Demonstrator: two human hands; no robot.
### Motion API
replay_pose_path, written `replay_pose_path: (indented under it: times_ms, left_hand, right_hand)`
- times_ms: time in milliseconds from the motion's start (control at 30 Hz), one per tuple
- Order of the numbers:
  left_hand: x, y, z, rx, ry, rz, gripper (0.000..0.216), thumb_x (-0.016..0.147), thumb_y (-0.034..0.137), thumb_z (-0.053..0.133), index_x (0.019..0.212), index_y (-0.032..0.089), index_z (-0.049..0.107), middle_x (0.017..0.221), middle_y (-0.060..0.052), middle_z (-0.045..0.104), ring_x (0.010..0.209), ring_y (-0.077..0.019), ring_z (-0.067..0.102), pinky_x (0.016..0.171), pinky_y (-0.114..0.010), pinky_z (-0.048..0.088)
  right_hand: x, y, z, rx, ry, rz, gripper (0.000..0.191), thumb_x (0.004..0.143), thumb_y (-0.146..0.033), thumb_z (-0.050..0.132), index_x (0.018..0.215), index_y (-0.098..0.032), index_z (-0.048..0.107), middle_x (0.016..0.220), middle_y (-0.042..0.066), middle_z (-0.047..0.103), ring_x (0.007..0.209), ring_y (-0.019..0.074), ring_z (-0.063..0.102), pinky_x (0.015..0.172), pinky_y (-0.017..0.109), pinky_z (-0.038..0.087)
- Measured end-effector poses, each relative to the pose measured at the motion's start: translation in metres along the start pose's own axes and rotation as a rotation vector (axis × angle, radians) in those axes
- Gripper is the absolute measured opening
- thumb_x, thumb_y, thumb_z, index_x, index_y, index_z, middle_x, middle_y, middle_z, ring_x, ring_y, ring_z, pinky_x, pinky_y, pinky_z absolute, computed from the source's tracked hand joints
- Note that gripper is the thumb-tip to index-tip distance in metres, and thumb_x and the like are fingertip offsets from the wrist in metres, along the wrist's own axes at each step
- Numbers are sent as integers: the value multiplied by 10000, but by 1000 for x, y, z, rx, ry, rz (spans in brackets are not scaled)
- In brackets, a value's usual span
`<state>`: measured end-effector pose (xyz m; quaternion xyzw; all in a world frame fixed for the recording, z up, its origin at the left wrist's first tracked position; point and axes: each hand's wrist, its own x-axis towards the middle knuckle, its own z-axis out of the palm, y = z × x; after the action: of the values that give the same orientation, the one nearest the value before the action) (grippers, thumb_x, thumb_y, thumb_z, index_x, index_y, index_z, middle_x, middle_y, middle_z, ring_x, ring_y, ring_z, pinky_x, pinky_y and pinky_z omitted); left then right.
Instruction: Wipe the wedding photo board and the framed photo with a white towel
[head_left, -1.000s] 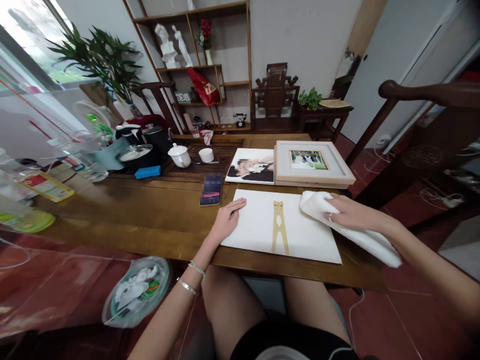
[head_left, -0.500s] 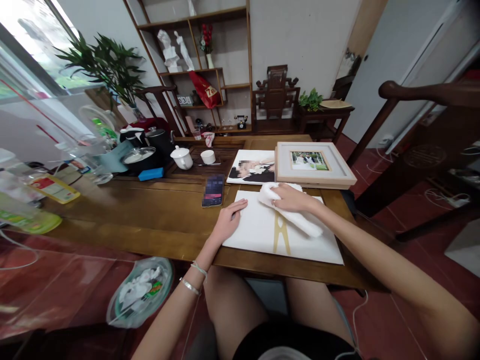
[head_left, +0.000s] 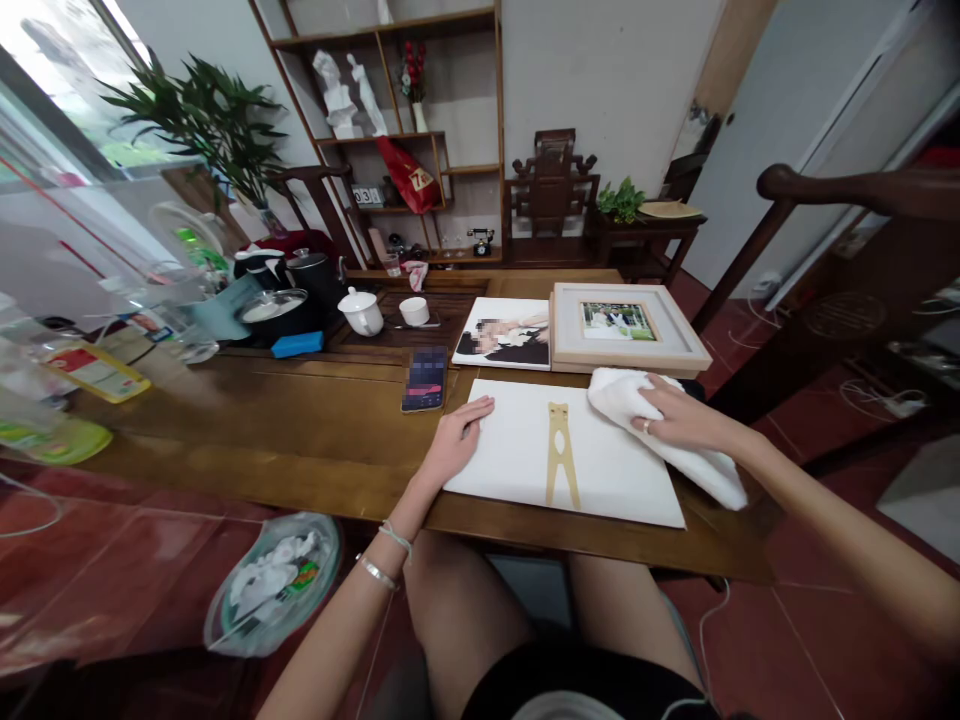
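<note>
A flat white panel lies on the wooden table in front of me, with a gold A-shaped stand flat on its middle. My left hand rests on the panel's left edge, fingers stretched out and holding nothing. At the panel's right side, my right hand grips a white towel that drapes over the edge toward the table. Behind the panel lie a photo print and a framed picture in a pale wooden frame. The right fingertips are partly hidden in the towel folds.
A phone lies left of the panel. Further back stand a white lidded teapot, a small white cup and a blue block. Bottles, including a yellow one, crowd the left. A lined trash bin stands on the floor.
My right hand has slid the towel rightward across the panel to its right edge, uncovering the top of the gold stand. My left hand has stayed in place.
</note>
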<state>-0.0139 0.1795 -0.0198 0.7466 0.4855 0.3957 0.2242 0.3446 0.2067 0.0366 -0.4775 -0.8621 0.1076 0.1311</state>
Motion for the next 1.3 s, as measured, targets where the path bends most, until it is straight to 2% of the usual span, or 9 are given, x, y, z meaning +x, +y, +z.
replay_pose_path:
  times_ms: [167,267,367,633,733,900,1067,1167,1300]
  left_hand:
    - [0,-1,0,-2,-4,4,410,817,90,399,1104,143,687,1240,-80,642,1230,-188,548,1110,-407,378]
    - [1,-1,0,-1,0,3,414,817,88,402,1107,164,687,1238,-63,645,1229,-183,549,1112,-404,376]
    - [0,0,0,0,-2,-2,420,814,83,400,1108,170,687,1240,-57,644,1229,-179,549,1113,-401,374]
    - [0,-1,0,-22,-1,-5,417,809,82,402,1102,159,689,1225,-69,653,1225,-189,553,1115,-414,372]
    - [0,-1,1,-28,-2,-5,415,805,80,411,1096,173,692,1223,-56,655,1224,-188,554,1116,-416,371]
    - [0,-1,1,-28,-1,-1,412,818,89,409,1113,172,684,1245,-55,641,1236,-184,542,1119,-409,367]
    - [0,0,0,-15,-3,-7,413,812,85,404,1101,165,689,1238,-60,645,1230,-184,548,1116,-409,369]
    - [1,1,-1,-19,-5,-14,415,810,83,402,1101,156,689,1235,-69,646,1229,-187,549,1116,-413,369]
    - [0,1,0,-22,-6,-6,417,814,82,400,1108,158,685,1240,-70,643,1232,-185,547,1114,-408,375]
  right_hand:
    - [1,-12,9,-64,-64,-194,201,826,-374,510,719,-207,539,1389,139,457,1354,331,284,1078,513,270]
    - [8,-19,11,-110,-103,-247,154,825,-318,501,752,-205,577,1448,101,422,1399,330,201,1103,595,142]
    - [6,-27,10,-141,-145,-268,131,747,-229,519,807,-188,628,1449,116,419,1403,347,181,1091,634,107]
    - [-74,-100,2,-39,-397,-310,283,565,-129,555,799,-228,680,1496,27,352,1412,354,137,1129,592,77]
    - [-87,-115,-3,47,-451,-265,277,557,-113,559,772,-246,673,1476,18,387,1400,341,199,1139,538,151]
    - [-37,-77,-5,15,-317,-211,117,708,-210,563,781,-169,644,1410,155,427,1246,319,455,1029,427,375]
    - [22,-29,5,-104,-191,-107,231,790,-270,504,927,-132,628,1385,189,464,1272,367,412,1027,501,347]
    - [27,-29,10,-126,-190,-109,251,785,-242,489,959,-121,625,1374,197,482,1343,365,317,1062,532,288]
    - [-7,-62,7,-116,-256,-233,191,693,-170,524,837,-153,649,1451,157,404,1407,335,179,1113,554,187]
